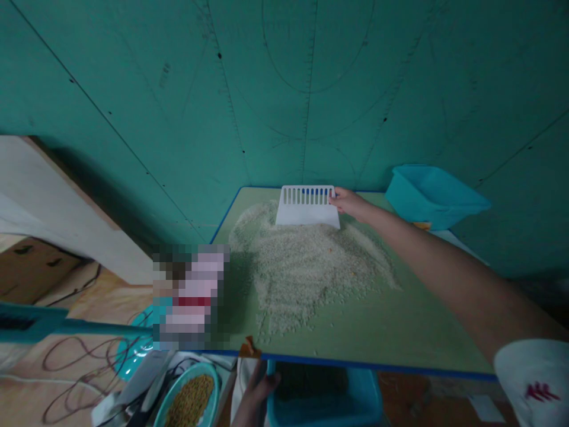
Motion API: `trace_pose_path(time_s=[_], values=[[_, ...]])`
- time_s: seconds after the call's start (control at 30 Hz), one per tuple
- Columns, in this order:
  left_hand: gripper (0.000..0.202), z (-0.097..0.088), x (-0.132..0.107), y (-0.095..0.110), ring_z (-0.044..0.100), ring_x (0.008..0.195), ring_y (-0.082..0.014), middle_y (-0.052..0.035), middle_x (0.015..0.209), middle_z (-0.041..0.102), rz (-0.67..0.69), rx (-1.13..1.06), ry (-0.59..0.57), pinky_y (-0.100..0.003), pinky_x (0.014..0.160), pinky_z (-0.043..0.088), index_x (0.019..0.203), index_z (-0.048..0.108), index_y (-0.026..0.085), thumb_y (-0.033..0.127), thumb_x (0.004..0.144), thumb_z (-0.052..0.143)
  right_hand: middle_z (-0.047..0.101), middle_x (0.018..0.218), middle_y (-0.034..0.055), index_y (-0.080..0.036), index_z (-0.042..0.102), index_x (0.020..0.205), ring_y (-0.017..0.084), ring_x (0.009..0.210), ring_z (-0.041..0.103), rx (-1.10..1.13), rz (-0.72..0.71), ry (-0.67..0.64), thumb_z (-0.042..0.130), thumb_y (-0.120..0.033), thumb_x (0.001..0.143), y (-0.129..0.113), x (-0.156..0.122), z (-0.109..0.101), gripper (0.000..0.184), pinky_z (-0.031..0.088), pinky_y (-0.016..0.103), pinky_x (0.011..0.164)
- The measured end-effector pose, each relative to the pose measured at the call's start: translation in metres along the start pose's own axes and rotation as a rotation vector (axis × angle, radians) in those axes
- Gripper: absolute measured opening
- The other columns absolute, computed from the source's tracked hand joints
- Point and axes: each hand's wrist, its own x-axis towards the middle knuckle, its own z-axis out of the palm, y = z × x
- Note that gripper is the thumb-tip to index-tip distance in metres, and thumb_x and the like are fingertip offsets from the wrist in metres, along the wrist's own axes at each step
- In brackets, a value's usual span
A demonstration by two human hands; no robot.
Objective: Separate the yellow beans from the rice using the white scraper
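Note:
My right hand reaches across the table and grips the right end of a white slotted plastic scraper. Its wide solid edge rests against a spread of pale grains, the slots pointing towards the wall. A few orange bits show among the grains. My left hand is low at the table's front edge, its fingers around the left rim of a blue plastic bin, which sits below that edge. Part of this hand and the bin's front are cut off by the picture's lower border.
The green tabletop has a blue edge and meets a green wall. Another blue bin stands at the back right. On the left are a blurred-out pink object, a bowl of brown pellets and cables on the floor.

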Motion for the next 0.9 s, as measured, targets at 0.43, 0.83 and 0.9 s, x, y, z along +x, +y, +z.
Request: trace_pose_path(time_s=[0.43,0.83,0.9], values=[[0.049,-0.004,0.009,-0.021,0.01,0.147,-0.0408,-0.0144,0.113,0.076,0.012,-0.058,0.006,-0.044,0.12,0.015,0.085,0.073,0.023,0.026,0.039,0.086,0.065,0.108,0.0063,-0.016,0.06,0.115,0.017,0.085,0.065,0.065,-0.081,-0.046,0.059,-0.033,0.092,-0.005,-0.029,-0.012,0.028,0.056,0.036,0.071],[0.071,0.009,-0.012,0.005,0.008,0.147,-0.0402,-0.0122,0.119,0.074,-0.025,-0.072,-0.023,-0.052,0.118,0.019,0.116,0.068,0.022,0.014,0.046,0.08,0.062,0.063,-0.0032,-0.021,0.06,0.082,0.013,0.057,0.057,0.075,-0.158,-0.017,0.054,-0.01,0.085,-0.016,-0.074,0.0,0.013,0.042,0.023,0.05],[0.075,0.01,-0.014,0.009,0.012,0.146,-0.0424,-0.0115,0.119,0.074,-0.029,-0.08,-0.033,-0.054,0.116,0.023,0.118,0.068,0.022,0.013,0.045,0.082,0.06,0.061,-0.0037,-0.022,0.059,0.083,0.014,0.056,0.056,0.082,-0.187,0.024,0.052,-0.012,0.085,-0.02,-0.078,-0.001,0.013,0.042,0.025,0.051]])
